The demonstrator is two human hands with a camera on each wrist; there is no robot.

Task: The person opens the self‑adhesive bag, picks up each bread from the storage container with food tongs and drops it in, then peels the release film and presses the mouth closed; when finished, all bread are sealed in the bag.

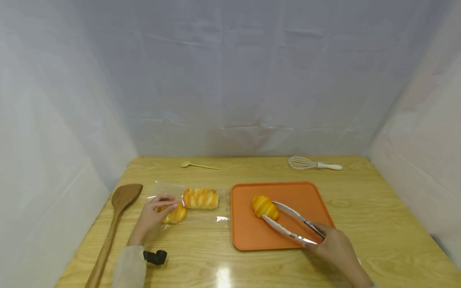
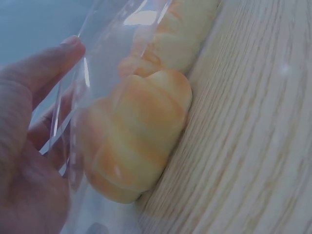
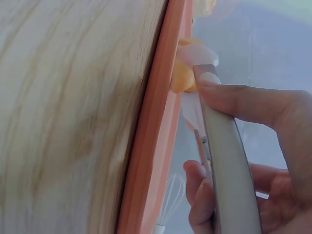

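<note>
Head view's pretty evenly lit, glare patch on the table [image 1: 223, 275], glints off the clear plastic [image 1: 222, 219]; both wrist views look bluish, hazy, kinda soft.

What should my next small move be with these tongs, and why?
I'd probably squeeze the tongs around the roll: your right hand has them on either side of it over the orange tray, while your left hand holds the clear bag.

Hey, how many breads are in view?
3: one bread on the tray, between the tongs; one by the left hand; a longer one between that hand and the tray.
</note>
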